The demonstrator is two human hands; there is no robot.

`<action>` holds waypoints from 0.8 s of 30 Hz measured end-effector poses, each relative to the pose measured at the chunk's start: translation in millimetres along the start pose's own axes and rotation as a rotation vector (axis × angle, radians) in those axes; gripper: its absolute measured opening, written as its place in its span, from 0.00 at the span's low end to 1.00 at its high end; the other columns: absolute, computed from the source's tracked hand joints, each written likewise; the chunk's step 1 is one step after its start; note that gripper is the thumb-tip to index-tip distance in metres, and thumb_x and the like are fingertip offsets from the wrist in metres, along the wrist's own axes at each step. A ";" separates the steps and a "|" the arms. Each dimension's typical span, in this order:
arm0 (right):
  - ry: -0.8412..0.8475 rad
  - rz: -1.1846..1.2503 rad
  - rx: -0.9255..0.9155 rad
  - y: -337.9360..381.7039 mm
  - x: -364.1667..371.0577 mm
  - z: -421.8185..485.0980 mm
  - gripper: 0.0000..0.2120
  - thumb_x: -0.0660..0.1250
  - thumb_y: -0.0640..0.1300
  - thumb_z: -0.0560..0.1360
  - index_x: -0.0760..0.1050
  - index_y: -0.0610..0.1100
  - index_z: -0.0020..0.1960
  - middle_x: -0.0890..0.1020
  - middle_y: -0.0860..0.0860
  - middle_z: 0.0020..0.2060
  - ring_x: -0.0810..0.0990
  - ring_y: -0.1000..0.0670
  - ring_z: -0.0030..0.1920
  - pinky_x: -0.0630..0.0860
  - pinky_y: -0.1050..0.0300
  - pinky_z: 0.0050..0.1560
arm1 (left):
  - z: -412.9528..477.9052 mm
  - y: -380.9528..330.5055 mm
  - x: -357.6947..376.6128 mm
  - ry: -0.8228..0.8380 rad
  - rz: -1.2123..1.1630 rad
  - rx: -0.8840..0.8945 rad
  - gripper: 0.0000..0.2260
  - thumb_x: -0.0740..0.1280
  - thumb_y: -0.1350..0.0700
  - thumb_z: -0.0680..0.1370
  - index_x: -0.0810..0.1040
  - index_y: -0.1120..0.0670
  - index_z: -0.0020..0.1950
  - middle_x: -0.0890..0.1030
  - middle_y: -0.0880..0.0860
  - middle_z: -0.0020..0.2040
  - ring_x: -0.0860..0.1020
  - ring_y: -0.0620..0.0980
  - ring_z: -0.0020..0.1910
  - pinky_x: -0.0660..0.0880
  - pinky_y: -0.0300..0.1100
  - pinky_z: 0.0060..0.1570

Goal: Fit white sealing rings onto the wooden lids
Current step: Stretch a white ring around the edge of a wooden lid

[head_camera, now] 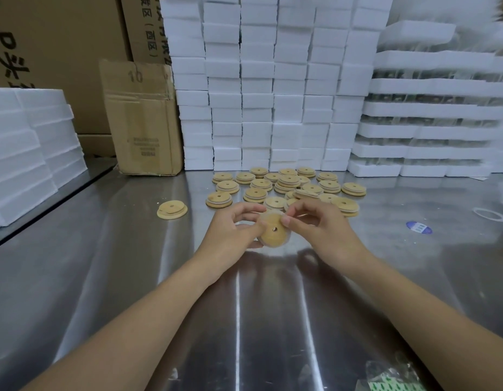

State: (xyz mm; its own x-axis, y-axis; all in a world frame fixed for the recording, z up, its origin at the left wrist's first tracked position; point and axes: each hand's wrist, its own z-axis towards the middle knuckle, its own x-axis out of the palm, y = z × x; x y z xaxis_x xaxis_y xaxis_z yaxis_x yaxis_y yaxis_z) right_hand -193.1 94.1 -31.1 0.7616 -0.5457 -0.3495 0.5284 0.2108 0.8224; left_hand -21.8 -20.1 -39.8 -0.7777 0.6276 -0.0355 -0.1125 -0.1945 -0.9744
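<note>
Both hands hold one round wooden lid (273, 232) with a small centre hole, tilted toward me above the steel table. My left hand (233, 231) grips its left edge with curled fingers. My right hand (315, 224) pinches the upper right rim, where a thin white sealing ring (268, 213) shows along the top edge. Behind the hands lies a pile of several wooden lids (287, 184), many with white rings on them. One lid (172, 210) lies alone to the left. A loose white ring (487, 213) lies flat at the far right.
The steel table (131, 277) stretches toward me. Stacked white foam blocks (273, 94) wall off the back, with foam trays (431, 122) at right and foam slabs (24, 153) at left. A cardboard box (143, 122) stands back left. A blue sticker (419, 227) lies at right.
</note>
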 end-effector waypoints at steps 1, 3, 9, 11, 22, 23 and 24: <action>0.000 -0.012 -0.012 1.5 1.1 -0.3 0.04 0.76 0.39 0.78 0.83 0.44 0.45 0.86 0.52 0.42 0.87 0.51 0.45 0.82 0.57 0.51 | -0.9 0.1 1.1 0.016 0.020 0.017 0.11 0.77 0.61 0.78 0.86 0.54 0.60 0.88 0.54 0.53 0.88 0.52 0.49 0.86 0.45 0.45; 0.003 -0.043 -0.033 4.7 3.2 -1.6 0.04 0.75 0.39 0.78 0.83 0.44 0.45 0.86 0.52 0.42 0.87 0.50 0.45 0.82 0.55 0.51 | -2.4 1.2 3.0 0.041 0.037 0.046 0.12 0.77 0.60 0.78 0.87 0.57 0.62 0.89 0.56 0.53 0.88 0.54 0.52 0.86 0.44 0.47; -0.070 0.007 0.014 16.5 5.5 -1.9 0.05 0.75 0.36 0.77 0.83 0.42 0.43 0.87 0.50 0.39 0.84 0.54 0.41 0.77 0.64 0.45 | -1.5 -2.6 2.7 0.093 0.024 0.041 0.11 0.75 0.59 0.79 0.86 0.57 0.62 0.89 0.56 0.51 0.87 0.60 0.54 0.85 0.56 0.57; -0.092 0.111 0.075 20.7 2.2 0.5 0.04 0.74 0.35 0.77 0.83 0.38 0.43 0.87 0.44 0.40 0.83 0.53 0.40 0.77 0.63 0.43 | -1.0 -3.9 1.6 0.088 -0.002 0.042 0.13 0.75 0.60 0.79 0.85 0.59 0.63 0.89 0.58 0.53 0.87 0.60 0.55 0.85 0.55 0.57; 0.008 0.165 0.259 25.4 -6.0 -4.2 0.07 0.75 0.46 0.79 0.85 0.50 0.42 0.86 0.48 0.43 0.82 0.55 0.45 0.78 0.59 0.48 | 0.2 -7.8 -7.1 0.013 -0.223 0.003 0.10 0.74 0.58 0.80 0.85 0.57 0.62 0.89 0.57 0.55 0.88 0.52 0.54 0.86 0.46 0.50; 0.007 0.177 0.254 25.8 -5.0 -4.4 0.05 0.75 0.46 0.78 0.86 0.49 0.44 0.87 0.46 0.44 0.83 0.56 0.45 0.80 0.61 0.46 | 0.2 -8.7 -7.9 0.009 -0.225 0.010 0.10 0.74 0.58 0.80 0.85 0.57 0.62 0.88 0.58 0.55 0.87 0.53 0.55 0.86 0.47 0.51; 0.002 0.185 0.244 27.4 -3.9 -4.5 0.02 0.76 0.46 0.78 0.87 0.48 0.46 0.88 0.45 0.45 0.84 0.56 0.45 0.80 0.63 0.44 | 0.0 -9.5 -8.1 0.003 -0.225 0.017 0.10 0.74 0.58 0.81 0.85 0.57 0.62 0.88 0.58 0.55 0.87 0.54 0.56 0.86 0.48 0.52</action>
State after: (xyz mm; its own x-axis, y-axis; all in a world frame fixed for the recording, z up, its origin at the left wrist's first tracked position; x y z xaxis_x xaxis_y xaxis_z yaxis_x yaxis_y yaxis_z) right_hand -179.9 105.7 -9.2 0.8372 -0.5149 -0.1844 0.2751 0.1050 0.9557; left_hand -14.4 -23.4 -30.3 -0.7298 0.6589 0.1821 -0.2934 -0.0614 -0.9540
